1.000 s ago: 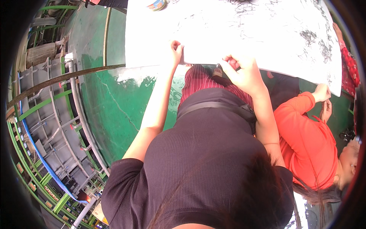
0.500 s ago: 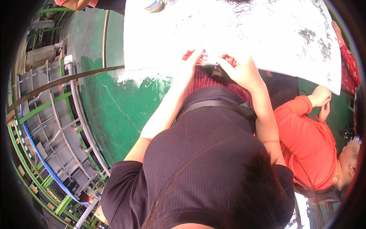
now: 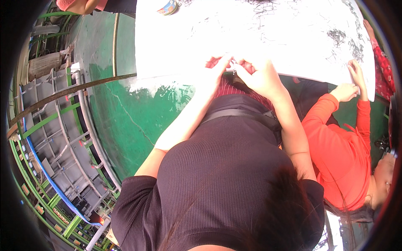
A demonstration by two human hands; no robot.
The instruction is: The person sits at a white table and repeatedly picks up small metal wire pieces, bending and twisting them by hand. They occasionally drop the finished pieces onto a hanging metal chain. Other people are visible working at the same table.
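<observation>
Hands together now, fingertip to fingertip, right at the near edge of the white table (image 3: 188,46)! Right hand (image 3: 260,76): thumb and forefinger pinched on a small dark, silvery piece (image 3: 234,72), the other fingers curled in toward the palm. Left hand (image 3: 217,67): fingers bent, tips brought up against that same piece from the other side; whether they truly grip it, I cannot tell, it's too small and the glare too strong. And that little piece? Right between the two hands, just over the table's near edge, its lower end showing dark against what lies below.

Look across the table: a round tin (image 3: 168,7) with a colourful side stands near its far left part, as far as the view reaches. Thin dark bits (image 3: 336,37) lie scattered over the tabletop, thickest toward the table's right end, with another tangle at its far side.

Over by the table's near right corner, a co-worker in an orange-red top (image 3: 335,150) has one hand (image 3: 346,92) beside the edge and the other (image 3: 356,72) raised close to it. Beyond the table's right end, a red patterned sleeve (image 3: 382,65); off its far left corner, a bent arm (image 3: 90,6). Green floor (image 3: 111,108) spreads left of the table.
</observation>
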